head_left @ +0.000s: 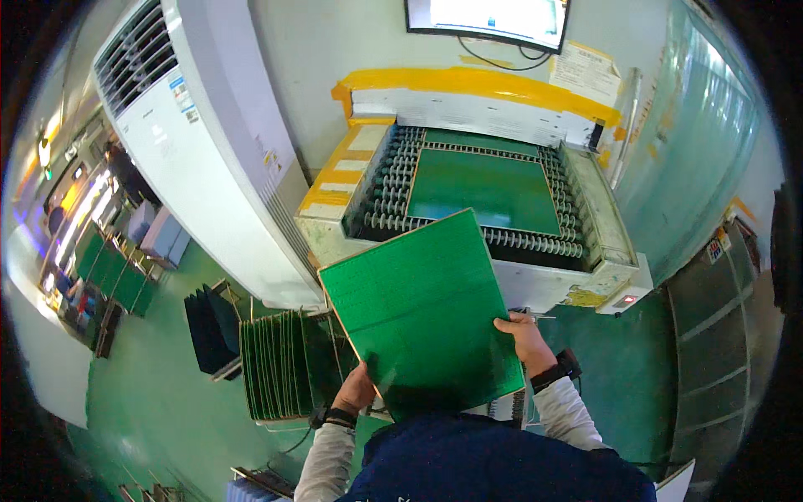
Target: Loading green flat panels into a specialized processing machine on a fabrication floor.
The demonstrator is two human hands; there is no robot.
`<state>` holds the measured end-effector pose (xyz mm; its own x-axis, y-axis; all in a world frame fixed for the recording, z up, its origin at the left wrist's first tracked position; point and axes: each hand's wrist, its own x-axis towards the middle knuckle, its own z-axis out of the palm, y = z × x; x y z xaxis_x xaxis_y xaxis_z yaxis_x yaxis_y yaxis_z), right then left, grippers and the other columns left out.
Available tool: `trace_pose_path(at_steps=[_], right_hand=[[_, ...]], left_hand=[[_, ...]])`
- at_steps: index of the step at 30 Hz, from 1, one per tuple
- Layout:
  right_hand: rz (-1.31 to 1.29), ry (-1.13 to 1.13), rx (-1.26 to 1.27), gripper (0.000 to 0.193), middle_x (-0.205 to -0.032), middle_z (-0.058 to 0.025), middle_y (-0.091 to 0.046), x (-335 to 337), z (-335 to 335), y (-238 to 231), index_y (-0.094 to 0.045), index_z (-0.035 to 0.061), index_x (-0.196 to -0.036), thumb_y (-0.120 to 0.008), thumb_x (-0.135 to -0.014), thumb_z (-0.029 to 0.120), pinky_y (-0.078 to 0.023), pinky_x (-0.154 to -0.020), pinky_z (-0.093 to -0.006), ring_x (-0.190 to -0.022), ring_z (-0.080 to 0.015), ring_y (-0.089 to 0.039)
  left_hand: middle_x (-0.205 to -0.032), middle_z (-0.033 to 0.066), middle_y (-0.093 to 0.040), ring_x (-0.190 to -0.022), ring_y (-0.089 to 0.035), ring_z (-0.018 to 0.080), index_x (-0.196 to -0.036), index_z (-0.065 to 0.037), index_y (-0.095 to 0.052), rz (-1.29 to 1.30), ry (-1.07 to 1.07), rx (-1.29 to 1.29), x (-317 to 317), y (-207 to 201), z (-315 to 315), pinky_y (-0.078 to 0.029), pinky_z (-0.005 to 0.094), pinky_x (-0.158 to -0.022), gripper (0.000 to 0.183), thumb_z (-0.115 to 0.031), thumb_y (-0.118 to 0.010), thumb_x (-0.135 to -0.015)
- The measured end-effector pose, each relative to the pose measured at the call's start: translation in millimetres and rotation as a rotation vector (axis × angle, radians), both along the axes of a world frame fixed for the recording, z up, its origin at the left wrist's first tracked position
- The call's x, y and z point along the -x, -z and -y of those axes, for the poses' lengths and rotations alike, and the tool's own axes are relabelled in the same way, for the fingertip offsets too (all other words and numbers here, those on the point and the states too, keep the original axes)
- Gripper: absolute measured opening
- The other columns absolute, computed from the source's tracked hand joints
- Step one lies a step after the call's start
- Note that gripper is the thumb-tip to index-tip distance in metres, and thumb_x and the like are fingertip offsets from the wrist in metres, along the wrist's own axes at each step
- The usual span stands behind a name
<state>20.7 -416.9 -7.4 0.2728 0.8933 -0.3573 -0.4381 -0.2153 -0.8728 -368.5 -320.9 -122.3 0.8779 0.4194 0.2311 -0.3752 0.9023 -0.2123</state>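
A large green circuit board panel [422,314] is held up in front of me, tilted, by its two side edges. My left hand [355,389] grips its lower left edge. On the right edge, my right hand [525,339] is closed with the thumb lying over the face. Beyond the held panel, another green panel [481,191] lies flat on the rollers [393,201] of a conveyor machine [615,213]. Part of a further green panel [481,142] shows behind it, toward the slot at the back.
Left of me stands a rack of upright green panels [276,364], with dark panels [211,328] beyond it. A tall white air conditioner [209,159] rises beside the machine. A screen [489,18] hangs on the wall above. Grey panelled doors [715,343] stand at the right.
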Motion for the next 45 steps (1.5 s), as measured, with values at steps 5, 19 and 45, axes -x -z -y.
trace_pose_path(at_steps=[5, 19, 45], right_hand=[[-0.044, -0.010, -0.033, 0.018, -0.092, -0.0061, -0.070, 5, 1, -13, -0.070, -0.0013, -0.102, -0.066, -0.088, 0.009, -0.052, -0.070, -0.0309, -0.076, -0.0160, -0.066], [-0.125, 0.113, -0.100, 0.020, -0.093, -0.0055, -0.069, -5, -1, -12, -0.069, 0.0005, -0.103, -0.066, -0.089, 0.015, -0.053, -0.072, -0.0319, -0.082, -0.0175, -0.066], [-0.446, 0.249, -0.205, 0.027, -0.111, -0.0003, -0.064, 8, 12, 38, -0.060, 0.0133, -0.113, -0.063, -0.087, 0.006, -0.051, -0.083, -0.0405, -0.098, -0.0207, -0.062]], left_hand=[[-0.139, 0.0111, -0.051, -0.126, -0.049, 0.0300, -0.139, -0.007, -0.043, -0.985, -0.280, -0.433, -7, -4, 5, -0.039, 0.0477, -0.106, 0.052, -0.040, -0.051, -0.099], [-0.142, 0.0101, -0.049, -0.135, -0.039, 0.0246, -0.139, 0.002, -0.038, -1.106, -0.290, -0.555, -3, 61, -19, -0.025, 0.0359, -0.115, 0.048, -0.032, -0.033, -0.105], [-0.126, 0.0144, -0.055, -0.111, -0.054, 0.0318, -0.132, 0.000, -0.047, -1.334, -1.086, -0.285, 142, -52, -3, -0.045, 0.0502, -0.096, 0.060, -0.046, -0.056, -0.095]])
